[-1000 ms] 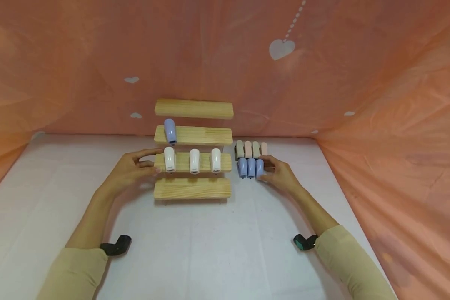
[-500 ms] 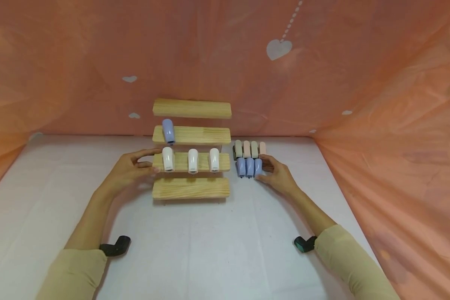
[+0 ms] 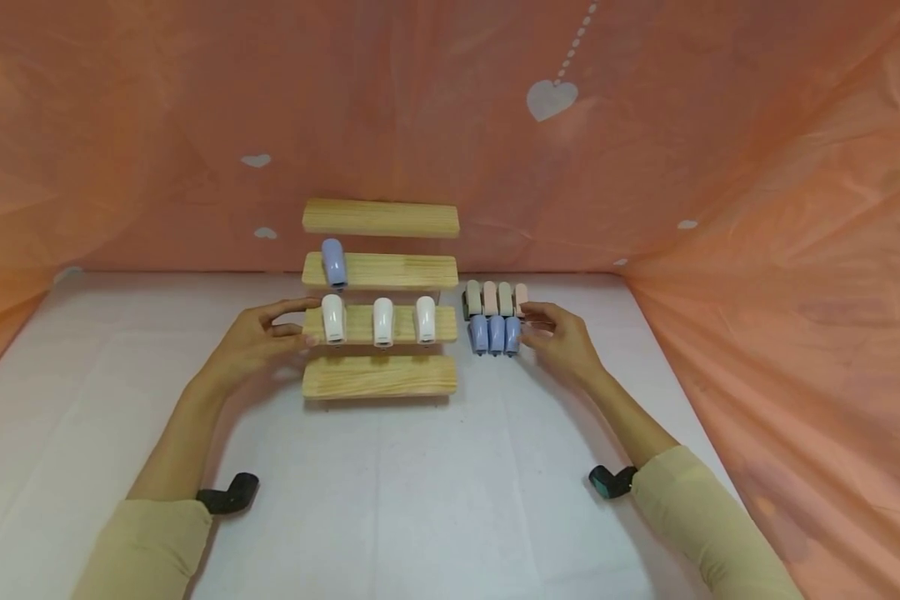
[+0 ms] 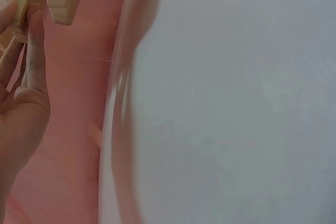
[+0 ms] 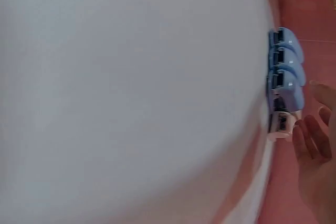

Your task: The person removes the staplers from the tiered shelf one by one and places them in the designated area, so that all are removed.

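Note:
In the head view my left hand [image 3: 261, 340] holds the left end of a tiered wooden display rack [image 3: 380, 377]. The left wrist view shows my thumb and fingers pinching a wooden shelf board [image 4: 22, 9]. White mini staplers [image 3: 382, 322] stand on the rack's third tier from the top, and a blue mini stapler [image 3: 333, 263] is on the tier above. My right hand [image 3: 564, 340] is beside a row of three blue mini staplers [image 3: 497, 335], holding nothing. Its fingertips are close to a pink mini stapler [image 5: 283, 123]; whether they touch cannot be told.
Behind the loose blue staplers, green mini staplers [image 3: 473, 297] and pink ones stand in a row. A white cloth [image 3: 450, 500] covers the table. Orange-pink fabric [image 3: 420, 100] hangs behind and along the sides. Black wrist cameras [image 3: 228, 493] sit on both forearms.
My right hand has moved slightly up and away from the rightmost blue mini stapler, its thumb now apart from it. The left hand stays on the rack. The head view has shifted a little.

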The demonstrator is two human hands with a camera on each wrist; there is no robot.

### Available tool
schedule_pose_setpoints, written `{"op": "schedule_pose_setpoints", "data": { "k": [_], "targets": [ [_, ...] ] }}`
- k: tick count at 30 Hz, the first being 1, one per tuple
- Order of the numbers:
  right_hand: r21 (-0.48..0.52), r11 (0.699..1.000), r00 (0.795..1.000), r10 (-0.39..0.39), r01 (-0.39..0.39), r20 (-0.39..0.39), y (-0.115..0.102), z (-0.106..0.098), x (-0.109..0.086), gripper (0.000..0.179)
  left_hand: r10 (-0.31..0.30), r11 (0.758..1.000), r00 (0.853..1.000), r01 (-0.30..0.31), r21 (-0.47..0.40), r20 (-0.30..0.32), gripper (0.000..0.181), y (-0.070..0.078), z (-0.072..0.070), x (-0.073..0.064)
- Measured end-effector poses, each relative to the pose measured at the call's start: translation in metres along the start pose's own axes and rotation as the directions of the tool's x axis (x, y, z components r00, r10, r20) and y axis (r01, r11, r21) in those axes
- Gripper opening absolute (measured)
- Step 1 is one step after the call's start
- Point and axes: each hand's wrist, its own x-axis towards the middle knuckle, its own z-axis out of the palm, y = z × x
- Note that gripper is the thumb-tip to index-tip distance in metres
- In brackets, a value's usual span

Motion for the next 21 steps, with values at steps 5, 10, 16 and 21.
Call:
{"op": "schedule_pose_setpoints", "data": {
  "k": [5, 10, 16, 21],
  "targets": [
    [0.058, 0.991, 0.992, -0.119, 0.121, -0.042, -0.028, -0.001, 0.003, 0.047, 0.019, 1.000, 1.000, -0.019, -0.010, 0.011, 0.057, -0.001, 0.000, -0.001],
    [0.093, 0.979, 0.983, -0.176, 0.181, -0.053, -0.060, -0.001, 0.003, 0.045, 0.022, 1.000, 1.000, -0.022, -0.009, 0.017, 0.057, -0.004, 0.001, -0.001],
    [0.089, 0.964, 0.968, -0.246, 0.250, -0.051, -0.079, 0.004, 0.009, 0.045, 0.021, 1.000, 1.000, -0.021, 0.013, 0.005, 0.059, -0.003, 0.002, -0.001],
    [0.066, 0.955, 0.957, -0.287, 0.289, -0.037, -0.093, 0.008, 0.016, 0.044, 0.031, 1.000, 1.000, -0.031, 0.000, 0.004, 0.057, -0.001, 0.001, -0.001]
  ]
}}
